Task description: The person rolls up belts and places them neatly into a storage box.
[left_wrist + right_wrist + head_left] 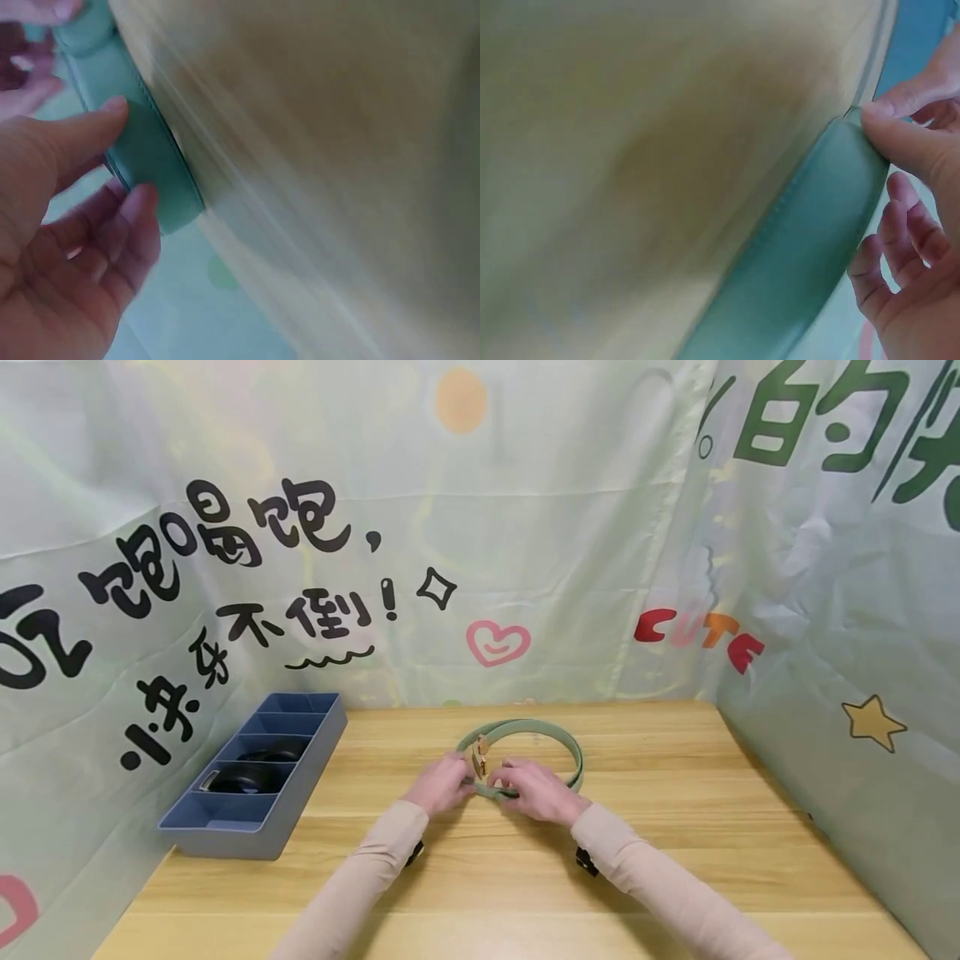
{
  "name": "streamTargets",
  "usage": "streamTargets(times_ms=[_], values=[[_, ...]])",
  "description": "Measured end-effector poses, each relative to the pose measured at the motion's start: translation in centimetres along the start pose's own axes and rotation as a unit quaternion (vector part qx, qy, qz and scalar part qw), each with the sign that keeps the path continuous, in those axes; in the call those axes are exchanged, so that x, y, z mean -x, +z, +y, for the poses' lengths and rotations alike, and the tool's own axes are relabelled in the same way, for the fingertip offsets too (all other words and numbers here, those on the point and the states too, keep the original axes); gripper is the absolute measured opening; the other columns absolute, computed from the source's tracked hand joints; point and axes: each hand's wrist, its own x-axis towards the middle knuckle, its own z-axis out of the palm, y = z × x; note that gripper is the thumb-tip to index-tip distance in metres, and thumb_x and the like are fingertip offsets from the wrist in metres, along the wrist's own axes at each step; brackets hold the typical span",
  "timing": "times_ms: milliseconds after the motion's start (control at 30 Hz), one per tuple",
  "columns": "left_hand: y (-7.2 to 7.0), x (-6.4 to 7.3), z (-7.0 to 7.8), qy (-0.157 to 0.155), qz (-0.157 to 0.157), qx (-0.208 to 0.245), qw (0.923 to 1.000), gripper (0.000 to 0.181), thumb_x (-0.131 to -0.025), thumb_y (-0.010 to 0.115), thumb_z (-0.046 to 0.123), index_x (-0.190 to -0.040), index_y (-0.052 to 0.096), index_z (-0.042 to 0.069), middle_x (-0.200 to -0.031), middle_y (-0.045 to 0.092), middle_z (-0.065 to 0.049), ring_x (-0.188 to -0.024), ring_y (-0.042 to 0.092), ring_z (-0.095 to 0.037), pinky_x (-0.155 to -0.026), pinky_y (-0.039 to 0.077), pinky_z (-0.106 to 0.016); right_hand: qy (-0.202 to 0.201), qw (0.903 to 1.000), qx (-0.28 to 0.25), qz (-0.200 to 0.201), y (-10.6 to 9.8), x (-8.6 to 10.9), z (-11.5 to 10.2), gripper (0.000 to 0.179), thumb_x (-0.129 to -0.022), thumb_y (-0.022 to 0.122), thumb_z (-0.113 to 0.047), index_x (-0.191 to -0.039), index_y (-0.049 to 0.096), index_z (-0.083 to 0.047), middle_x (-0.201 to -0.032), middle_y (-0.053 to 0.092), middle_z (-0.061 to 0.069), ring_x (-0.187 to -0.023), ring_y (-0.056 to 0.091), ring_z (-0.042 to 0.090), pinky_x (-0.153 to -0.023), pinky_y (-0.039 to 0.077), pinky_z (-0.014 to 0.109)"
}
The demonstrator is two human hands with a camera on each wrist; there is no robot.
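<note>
A green belt (577, 760) stands on its edge on the table, coiled into a ring, with its gold buckle (480, 756) at the left side. At the ring's near left, my left hand (446, 781) holds the strap; in the left wrist view its thumb lies on the outer face of the green belt (150, 142) and the fingers bend round its lower part. My right hand (538, 789) grips the near side of the ring. The right wrist view has its thumb pressed against the green belt (810, 210) close to a fold or end. Some fingertips are hidden behind the strap.
To the left stands a blue-grey divided box (307, 785). Two of its compartments contain coiled black belts (247, 779), one with a metal buckle showing. Printed cloth (570, 568) hangs behind and beside the wooden table (675, 843).
</note>
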Motion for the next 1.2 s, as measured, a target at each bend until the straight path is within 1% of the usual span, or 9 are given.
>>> streamTargets(times_ms=[233,400,533,633,733,867,967,1033,1200], values=[[-0.6,0.9,-2.6,-0.095,0.025,-0.066,0.993,0.01,-0.079,0.08,0.021,-0.075,0.074,0.015,-0.077,0.064,0.0,-0.075,0.06,-0.022,-0.068,0.052,-0.039,0.004,0.9982,0.059,-0.001,-0.7,0.7,0.0,0.023,-0.083,0.078,-0.019,-0.105,0.072,-0.016,-0.081,0.065,-0.009,-0.07,0.056,0.003,-0.061,0.046,0.023],[-1.5,1.6,-4.0,-0.174,0.022,-0.124,0.9766,0.009,-0.077,0.079,0.014,-0.078,0.071,0.013,-0.082,0.066,-0.005,-0.083,0.06,-0.027,-0.076,0.046,-0.043,0.013,0.9984,0.05,-0.024,-1.1,1.2,0.5,0.011,-0.085,0.077,-0.019,-0.096,0.075,-0.017,-0.079,0.069,-0.011,-0.068,0.056,0.001,-0.064,0.048,0.024],[-2.0,1.9,-3.8,-0.215,0.002,-0.146,0.9656,0.016,-0.074,0.078,0.009,-0.089,0.071,0.012,-0.095,0.064,-0.01,-0.093,0.057,-0.029,-0.08,0.042,-0.043,0.006,0.9994,0.021,-0.028,-0.9,1.2,0.6,0.007,-0.091,0.07,-0.022,-0.087,0.075,-0.017,-0.074,0.066,-0.012,-0.065,0.049,0.001,-0.063,0.044,0.022],[-2.0,1.8,-2.6,-0.205,0.008,-0.133,0.9697,0.02,-0.077,0.075,0.009,-0.097,0.072,0.011,-0.099,0.063,-0.011,-0.095,0.057,-0.029,-0.081,0.044,-0.043,-0.003,0.9998,0.003,-0.019,-0.7,1.1,0.6,0.012,-0.094,0.065,-0.017,-0.102,0.073,-0.013,-0.072,0.064,-0.009,-0.061,0.047,0.001,-0.059,0.043,0.021],[-1.9,1.3,-1.0,-0.161,0.038,-0.099,0.9812,0.008,-0.083,0.069,0.009,-0.09,0.072,0.011,-0.089,0.066,-0.008,-0.084,0.062,-0.026,-0.072,0.05,-0.04,0.005,1.0,-0.007,0.002,-0.4,0.9,0.7,0.022,-0.092,0.061,-0.008,-0.111,0.071,-0.009,-0.078,0.068,-0.005,-0.062,0.051,0.001,-0.059,0.045,0.022],[-1.4,0.7,1.4,-0.09,0.032,0.011,0.9954,0.007,-0.087,0.067,0.012,-0.08,0.07,0.012,-0.073,0.066,0.001,-0.065,0.06,-0.013,-0.06,0.05,-0.031,0.05,0.998,-0.029,0.028,-0.3,0.6,0.8,0.017,-0.087,0.065,-0.007,-0.101,0.075,-0.009,-0.084,0.072,-0.004,-0.069,0.057,0.002,-0.064,0.049,0.022],[-0.7,0.4,2.8,-0.056,-0.015,0.085,0.9947,0.01,-0.086,0.073,0.019,-0.086,0.07,0.01,-0.067,0.064,0.005,-0.062,0.056,-0.007,-0.06,0.047,-0.025,0.077,0.9953,-0.056,0.018,-0.3,0.4,0.6,0.016,-0.087,0.07,-0.013,-0.101,0.075,-0.006,-0.082,0.073,-0.002,-0.07,0.061,0.003,-0.064,0.051,0.022],[-0.2,0.3,3.5,-0.048,-0.037,0.103,0.9928,0.016,-0.085,0.076,0.024,-0.086,0.068,0.01,-0.063,0.059,0.007,-0.06,0.052,-0.005,-0.058,0.044,-0.022,0.089,0.9923,-0.086,-0.001,-0.3,0.3,0.4,0.025,-0.087,0.072,-0.014,-0.109,0.072,-0.004,-0.084,0.074,0.001,-0.072,0.066,0.007,-0.066,0.053,0.023],[0.8,-0.1,4.4,-0.069,-0.028,0.118,0.9902,0.02,-0.08,0.082,0.024,-0.076,0.067,0.012,-0.061,0.053,0.009,-0.057,0.046,-0.005,-0.054,0.038,-0.02,0.087,0.9851,-0.139,-0.052,-0.5,0.4,0.2,0.048,-0.083,0.07,-0.001,-0.13,0.059,-0.003,-0.101,0.075,0.009,-0.093,0.072,0.019,-0.081,0.057,0.035]])
